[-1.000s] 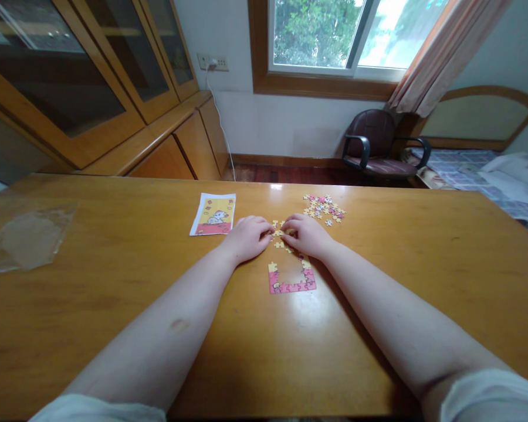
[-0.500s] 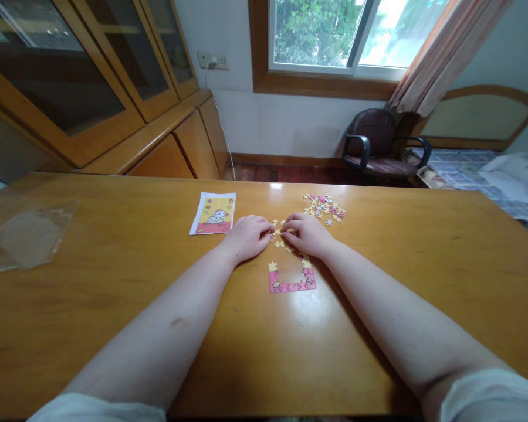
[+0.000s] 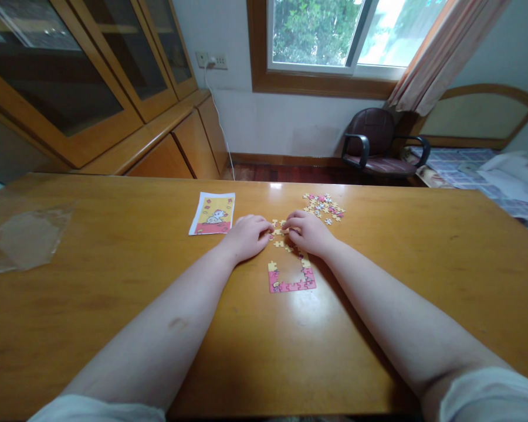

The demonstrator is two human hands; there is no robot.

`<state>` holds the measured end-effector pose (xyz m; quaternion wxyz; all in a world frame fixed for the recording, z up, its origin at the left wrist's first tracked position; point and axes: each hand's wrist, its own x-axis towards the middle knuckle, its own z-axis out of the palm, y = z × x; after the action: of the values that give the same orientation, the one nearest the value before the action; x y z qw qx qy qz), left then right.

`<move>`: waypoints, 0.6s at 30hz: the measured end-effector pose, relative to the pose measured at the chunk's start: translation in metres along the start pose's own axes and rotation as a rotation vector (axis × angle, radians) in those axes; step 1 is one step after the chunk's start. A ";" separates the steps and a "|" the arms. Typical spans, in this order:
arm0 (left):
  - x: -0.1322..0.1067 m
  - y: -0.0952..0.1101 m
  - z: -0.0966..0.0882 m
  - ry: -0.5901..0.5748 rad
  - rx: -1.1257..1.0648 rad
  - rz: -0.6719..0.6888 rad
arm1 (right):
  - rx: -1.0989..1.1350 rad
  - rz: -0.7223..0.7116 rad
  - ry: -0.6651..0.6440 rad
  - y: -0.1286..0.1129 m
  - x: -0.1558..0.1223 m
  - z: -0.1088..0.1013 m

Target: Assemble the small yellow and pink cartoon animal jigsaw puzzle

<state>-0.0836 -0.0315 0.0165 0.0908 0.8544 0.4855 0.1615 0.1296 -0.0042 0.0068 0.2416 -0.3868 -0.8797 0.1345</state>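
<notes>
Yellow jigsaw pieces (image 3: 278,244): small group at the centre of the frame, between my two hands, flat on the worktop (image 3: 114,305). My left hand (image 3: 249,237) rests at their left edge, fingers curled; whether its grip has a piece pinched, I cannot tell. My right hand (image 3: 308,234) arches over their right side, index finger and thumb bent toward them; the fingertips partly cover the pieces, so I cannot tell whether this grip is grasping one or released.

Just below centre: partial jigsaw border (image 3: 293,287), pink along the bottom, yellow higher on both sides, middle unfilled. Above and right of my right hand: heap of loose jigsaw pieces (image 3: 323,206), yellow, pink and white. Left of centre, beside my left hand: picture sheet (image 3: 213,214), white animal on yellow and pink.

Far left of frame: clear plastic bag (image 3: 26,237), lying flat. Upper left: glass-fronted wooden cabinet (image 3: 154,146). Upper right: dark swivel armchair (image 3: 373,140), below a window (image 3: 317,35) with a pink curtain (image 3: 444,58).
</notes>
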 end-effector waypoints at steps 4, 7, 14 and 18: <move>0.000 0.000 -0.001 0.008 -0.008 0.007 | -0.005 0.001 -0.024 0.000 0.000 0.000; 0.000 0.000 -0.001 0.031 -0.003 -0.008 | -0.034 0.046 0.021 0.001 0.001 0.000; -0.002 -0.003 0.002 0.010 0.061 -0.076 | -0.105 0.100 0.006 0.008 0.002 0.001; 0.000 -0.004 0.001 0.047 0.053 -0.125 | -0.115 0.121 -0.021 0.008 0.003 0.002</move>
<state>-0.0869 -0.0295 0.0139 0.0664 0.8204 0.5441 0.1625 0.1318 0.0031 0.0027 0.2013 -0.4510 -0.8635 0.1022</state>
